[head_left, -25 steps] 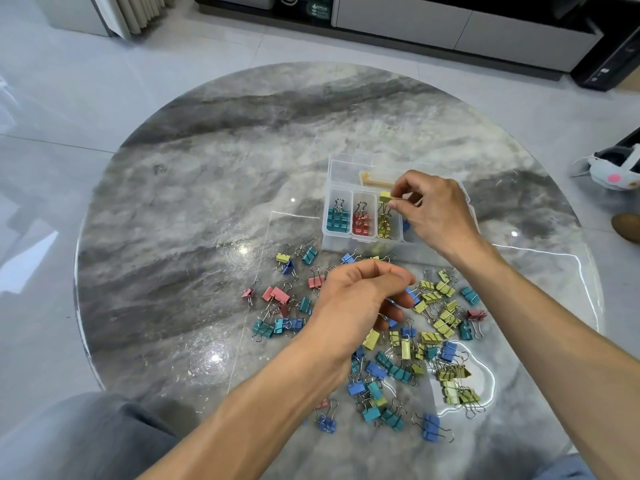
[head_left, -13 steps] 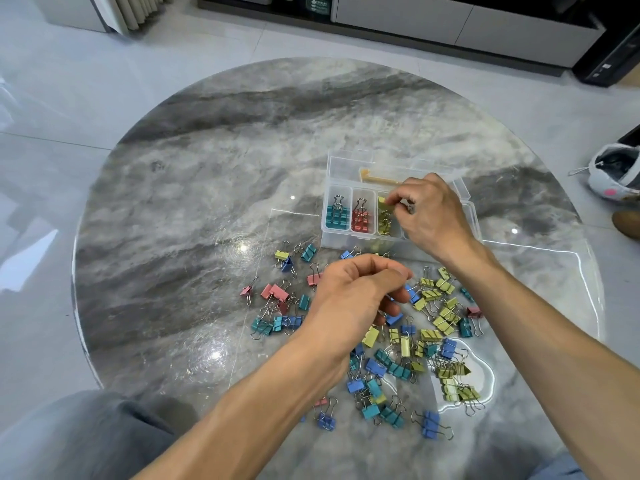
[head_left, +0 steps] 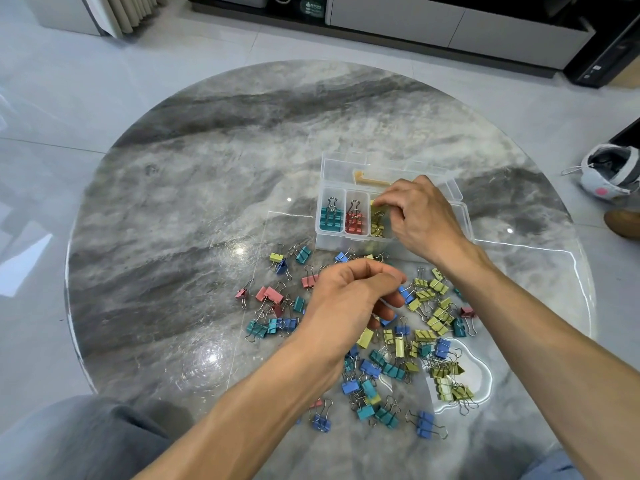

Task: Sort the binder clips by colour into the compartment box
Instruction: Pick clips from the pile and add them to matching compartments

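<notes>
A clear compartment box (head_left: 323,174) stands on the table right of centre. Its front row holds teal clips (head_left: 330,216), red clips (head_left: 354,221) and yellow clips (head_left: 377,225) in separate compartments. My right hand (head_left: 426,220) is over the yellow compartment, its fingertips pinching a yellow clip (head_left: 375,203) just above the ones inside. Several loose clips (head_left: 398,362), blue, teal, yellow and pink, lie scattered in front of the box. My left hand (head_left: 349,299) hovers over them with fingers curled together. Anything it holds is hidden.
The round marble table (head_left: 194,188) carries a clear mat under the clips. A tan plastic piece (head_left: 367,180) lies in the box's rear section. On the floor at right are a white object (head_left: 609,171) and a shoe (head_left: 623,223). My grey trouser knee (head_left: 86,438) is at lower left.
My right hand has lowered the yellow clip toward the yellow compartment. My left hand has stayed over the pile with little movement.
</notes>
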Action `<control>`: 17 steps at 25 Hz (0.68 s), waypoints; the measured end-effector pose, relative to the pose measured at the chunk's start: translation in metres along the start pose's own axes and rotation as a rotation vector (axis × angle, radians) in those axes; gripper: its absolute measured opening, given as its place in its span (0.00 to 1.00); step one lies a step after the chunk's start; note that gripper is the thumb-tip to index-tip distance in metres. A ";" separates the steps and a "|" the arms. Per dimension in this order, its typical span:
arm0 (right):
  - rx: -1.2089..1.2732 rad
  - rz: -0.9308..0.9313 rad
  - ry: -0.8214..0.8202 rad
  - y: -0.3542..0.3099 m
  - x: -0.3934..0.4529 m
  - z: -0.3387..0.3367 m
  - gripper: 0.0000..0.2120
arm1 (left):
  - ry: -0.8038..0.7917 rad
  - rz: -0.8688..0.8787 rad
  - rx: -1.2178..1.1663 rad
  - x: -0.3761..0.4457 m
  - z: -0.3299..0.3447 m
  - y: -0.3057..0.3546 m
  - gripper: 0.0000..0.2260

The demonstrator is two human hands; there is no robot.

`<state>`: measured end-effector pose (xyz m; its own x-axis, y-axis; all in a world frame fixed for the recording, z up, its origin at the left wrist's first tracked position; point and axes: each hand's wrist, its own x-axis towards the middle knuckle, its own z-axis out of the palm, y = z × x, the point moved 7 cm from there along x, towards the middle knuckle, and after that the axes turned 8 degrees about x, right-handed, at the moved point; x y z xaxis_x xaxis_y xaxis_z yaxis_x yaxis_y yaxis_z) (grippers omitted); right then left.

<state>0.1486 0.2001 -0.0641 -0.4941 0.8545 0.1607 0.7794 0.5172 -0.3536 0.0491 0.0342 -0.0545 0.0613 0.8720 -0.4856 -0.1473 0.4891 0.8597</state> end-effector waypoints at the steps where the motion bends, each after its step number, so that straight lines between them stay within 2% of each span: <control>1: 0.017 0.014 0.021 0.000 -0.002 -0.005 0.15 | 0.000 -0.001 -0.004 -0.001 0.000 0.001 0.06; 5: 0.294 0.160 0.283 -0.002 -0.043 -0.049 0.11 | 0.004 0.020 -0.023 0.001 -0.012 0.011 0.05; 7: 0.421 0.265 0.342 0.000 -0.086 -0.065 0.09 | 0.017 0.044 -0.025 0.002 -0.020 0.018 0.05; 10: 0.540 0.445 0.180 0.011 -0.136 -0.063 0.08 | 0.069 0.061 -0.027 0.004 -0.031 0.023 0.07; 13: 0.430 0.549 -0.039 0.035 -0.154 -0.057 0.07 | 0.111 0.059 -0.024 0.003 -0.035 0.022 0.09; 17: 0.292 0.639 -0.198 0.051 -0.153 -0.050 0.06 | 0.131 0.070 -0.025 0.003 -0.038 0.024 0.09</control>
<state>0.2830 0.0986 -0.0605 -0.0585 0.9459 -0.3191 0.8177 -0.1379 -0.5588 0.0086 0.0481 -0.0410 -0.0793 0.8933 -0.4424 -0.1714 0.4250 0.8888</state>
